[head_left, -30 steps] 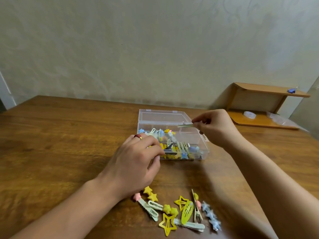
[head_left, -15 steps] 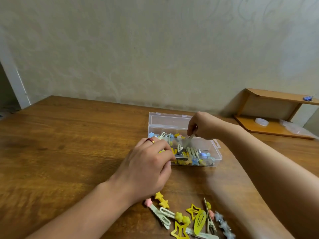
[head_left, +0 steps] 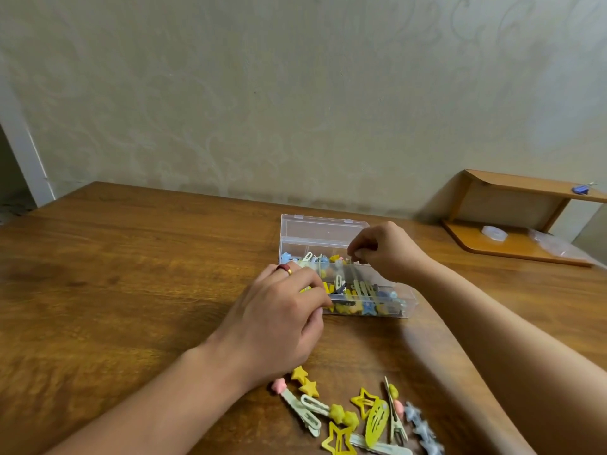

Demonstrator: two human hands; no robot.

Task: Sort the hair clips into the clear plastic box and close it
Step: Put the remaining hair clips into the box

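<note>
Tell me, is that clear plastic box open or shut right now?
Open. The clear plastic box has its lid swung back flat on the table behind it, and the clips inside lie uncovered, with the right hand over them.

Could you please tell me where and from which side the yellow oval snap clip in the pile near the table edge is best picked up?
Probably by the long edges of the yellow oval snap clip, pinched from above: it lies flat and thin, with other clips crowding both of its ends, so only its narrow sides seem free.
</note>
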